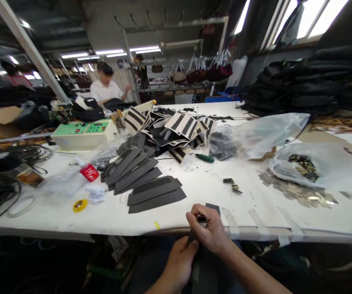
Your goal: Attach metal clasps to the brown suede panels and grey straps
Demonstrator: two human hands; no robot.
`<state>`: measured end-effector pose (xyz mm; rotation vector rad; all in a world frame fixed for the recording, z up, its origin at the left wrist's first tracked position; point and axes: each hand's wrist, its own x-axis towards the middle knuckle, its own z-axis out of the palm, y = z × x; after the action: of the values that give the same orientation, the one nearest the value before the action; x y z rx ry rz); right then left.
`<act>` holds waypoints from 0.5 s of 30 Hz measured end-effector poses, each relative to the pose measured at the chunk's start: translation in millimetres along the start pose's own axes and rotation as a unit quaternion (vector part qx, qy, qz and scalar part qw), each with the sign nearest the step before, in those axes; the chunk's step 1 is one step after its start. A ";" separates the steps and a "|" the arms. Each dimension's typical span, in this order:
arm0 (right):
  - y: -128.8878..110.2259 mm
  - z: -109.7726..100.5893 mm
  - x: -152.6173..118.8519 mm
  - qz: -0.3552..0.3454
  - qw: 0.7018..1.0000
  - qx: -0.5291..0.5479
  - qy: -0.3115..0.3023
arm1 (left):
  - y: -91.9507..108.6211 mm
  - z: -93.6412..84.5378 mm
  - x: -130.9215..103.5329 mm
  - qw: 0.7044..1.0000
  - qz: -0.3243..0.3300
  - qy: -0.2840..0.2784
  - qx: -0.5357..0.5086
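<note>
At the near table edge, my right hand (209,228) is closed around a small dark metal-looking fitting (202,219); its exact kind is partly hidden by my fingers. Just below it, my left hand (178,261) grips a long dark grey panel (208,271), thumb pressed on top. The panel hangs below the table edge, and its far end shows past my right hand. Beyond my hands lie matching dark grey panels (155,200), overlapping. Farther off on the right are a few small metal fittings (232,184).
Striped pieces (182,124) are heaped mid-table near a green-handled tool (205,157). A plastic bag (332,163) of metal fittings stands right, by flat metal plates (304,192). Yellow tape (80,205), a red packet (89,172) and a control box (84,134) are left. A person (106,85) sits beyond.
</note>
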<state>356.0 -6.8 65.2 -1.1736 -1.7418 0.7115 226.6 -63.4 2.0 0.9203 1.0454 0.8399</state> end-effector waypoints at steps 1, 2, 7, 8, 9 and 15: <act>3.6 -9.2 3.1 0.008 0.999 -0.043 0.003 | 5.8 -7.0 -2.9 1.000 0.002 -0.013 0.017; 9.8 -19.8 5.8 0.017 0.996 -0.091 0.015 | 14.1 -16.0 -6.1 0.999 0.005 -0.025 0.043; 68.4 -73.1 9.7 0.041 0.933 -0.353 0.051 | 98.9 -87.4 -3.1 0.900 0.072 -0.009 0.430; 80.3 -80.4 8.0 0.046 0.920 -0.389 0.033 | 123.3 -105.3 5.2 0.880 0.083 0.003 0.468; 90.4 -86.0 6.0 0.048 0.909 -0.415 0.015 | 148.6 -123.5 16.0 0.867 0.088 0.009 0.491; 108.9 -94.7 -3.5 0.001 0.898 -0.440 -0.003 | 263.0 -200.7 84.1 0.780 0.129 0.106 0.604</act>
<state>486.4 30.3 15.4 -1.7463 -2.1333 -0.1379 25.0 155.4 169.4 2.1247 1.7159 0.4030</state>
